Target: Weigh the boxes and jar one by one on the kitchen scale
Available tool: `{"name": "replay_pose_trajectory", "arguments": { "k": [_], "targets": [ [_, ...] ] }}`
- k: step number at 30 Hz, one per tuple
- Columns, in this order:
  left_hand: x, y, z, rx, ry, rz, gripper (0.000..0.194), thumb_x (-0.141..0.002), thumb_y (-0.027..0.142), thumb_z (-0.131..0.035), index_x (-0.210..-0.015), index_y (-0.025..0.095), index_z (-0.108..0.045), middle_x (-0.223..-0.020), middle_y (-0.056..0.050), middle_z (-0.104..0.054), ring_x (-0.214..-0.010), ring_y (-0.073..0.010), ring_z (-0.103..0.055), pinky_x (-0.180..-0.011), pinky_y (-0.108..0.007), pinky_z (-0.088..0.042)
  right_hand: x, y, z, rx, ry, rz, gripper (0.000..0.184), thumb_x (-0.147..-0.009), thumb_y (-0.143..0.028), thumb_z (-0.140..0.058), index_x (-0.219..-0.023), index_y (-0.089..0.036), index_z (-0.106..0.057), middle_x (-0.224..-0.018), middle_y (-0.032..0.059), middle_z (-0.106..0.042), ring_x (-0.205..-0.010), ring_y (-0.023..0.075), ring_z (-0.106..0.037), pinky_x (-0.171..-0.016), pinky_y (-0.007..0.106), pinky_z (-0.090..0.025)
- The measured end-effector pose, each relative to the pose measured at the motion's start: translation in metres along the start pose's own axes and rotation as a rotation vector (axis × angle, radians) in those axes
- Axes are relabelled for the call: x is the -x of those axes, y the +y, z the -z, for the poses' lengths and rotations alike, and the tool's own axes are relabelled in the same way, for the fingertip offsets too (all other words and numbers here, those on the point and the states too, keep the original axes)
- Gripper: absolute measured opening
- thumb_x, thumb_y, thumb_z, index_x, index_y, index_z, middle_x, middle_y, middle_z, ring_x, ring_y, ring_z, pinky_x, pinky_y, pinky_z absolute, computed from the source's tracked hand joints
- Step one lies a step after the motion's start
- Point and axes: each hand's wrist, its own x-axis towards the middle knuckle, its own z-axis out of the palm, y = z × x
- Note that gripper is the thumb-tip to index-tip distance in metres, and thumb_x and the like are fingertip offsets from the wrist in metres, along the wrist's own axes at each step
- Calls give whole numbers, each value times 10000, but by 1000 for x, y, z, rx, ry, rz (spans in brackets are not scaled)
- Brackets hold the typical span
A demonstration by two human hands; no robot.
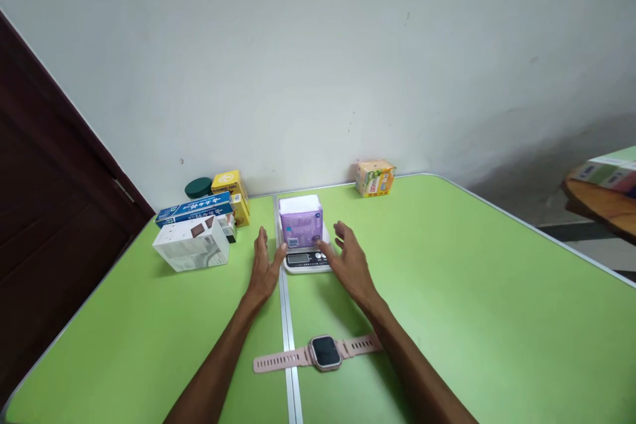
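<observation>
Broad lane along right of green table (487, 285), orange box (376, 179) at its far end. Clustered boxes (199, 240) obstruct far left; purple pack (301, 225) on scale (308, 260) blocks centre, pink watch (326, 352) nearer.

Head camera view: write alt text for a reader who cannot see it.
A person's open left grip and right grip flank a purple-and-white, block-shaped, plastic-wrapped pack on a flat white digital scale. Nearer the viewer, a pink-strapped square smartwatch lies on a silver-edged green table.
</observation>
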Motion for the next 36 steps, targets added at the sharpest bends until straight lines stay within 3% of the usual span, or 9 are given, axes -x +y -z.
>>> {"name": "replay_pose_trajectory", "arguments": {
  "k": [5, 11, 15, 18, 21, 26, 30, 36],
  "targets": [
    [-4, -5, 11, -21, 32, -26, 1000, -875, 645, -689, -1637, 197, -221, -1730, -212, -223, -1607, -316, -268, -1308, -491, -224, 0, 0, 15, 21, 63, 25, 747, -894, -612, -648, -1473, -157, -524, -1517, 237, -555, -1288, 376, -637, -1103, 609, -506],
    [-32, 31, 3, -93, -47, -167, 1143, -672, 457, -913, -1604, 207, -300, -1686, -208, -323, -1571, -352, -337, -1287, -519, -279, -6, -6, -9, 93, -21, 134, 738, -891, -522, -642, -1520, -174, -476, -1518, 211, -544, -1394, 371, -540, -1135, 606, -474],
    [-57, 55, 0, -174, -192, -157, 846, -673, 310, -885, -1416, 169, -505, -1407, -186, -624, -1260, -328, -637, -1031, -502, -546, -14, -18, -21, 82, -53, 196, 697, -880, -414, -630, -1511, -164, -473, -1416, 202, -602, -1291, 343, -600, -1098, 563, -500],
    [-73, 72, -10, -259, -188, -158, 644, -661, 248, -872, -1230, 171, -580, -1158, -118, -717, -1034, -272, -689, -831, -405, -595, -24, -24, -11, 77, -32, 226, 663, -876, -379, -618, -1491, -167, -488, -1358, 192, -632, -1225, 330, -629, -1068, 541, -519],
    [-90, 89, -40, -249, -182, -224, 589, -668, 208, -863, -1182, 190, -577, -1139, -95, -711, -1022, -248, -678, -800, -351, -573, -45, -22, 13, 101, 55, 265, 660, -875, -351, -604, -1498, -174, -477, -1386, 188, -628, -1252, 329, -614, -1096, 541, -495],
    [-130, 100, -113, -241, -142, -228, 533, -673, 209, -875, -1097, 187, -553, -1117, -99, -707, -1013, -244, -669, -889, -370, -525, -107, -4, 53, 149, 139, 215, 678, -876, -348, -555, -1514, -139, -465, -1451, 195, -608, -1304, 335, -591, -1132, 525, -465],
    [-169, 84, -160, -217, -114, -127, 566, -658, 260, -906, -1077, 191, -532, -1127, -95, -698, -1008, -230, -665, -916, -366, -512, -146, 36, 66, 159, 169, 192, 697, -879, -431, -561, -1519, -173, -465, -1453, 178, -604, -1332, 347, -554, -1136, 561, -446],
    [-221, 49, -198, -221, -144, -79, 628, -618, 235, -934, -1111, 173, -550, -1144, -114, -699, -1053, -246, -669, -968, -398, -515, -165, 108, 84, 272, 448, 1, 867, -842, -495, -594, -1540, -44, -350, -1556, 296, -419, -1483, 428, -338, -1219, 635, -260]
  ]
}}
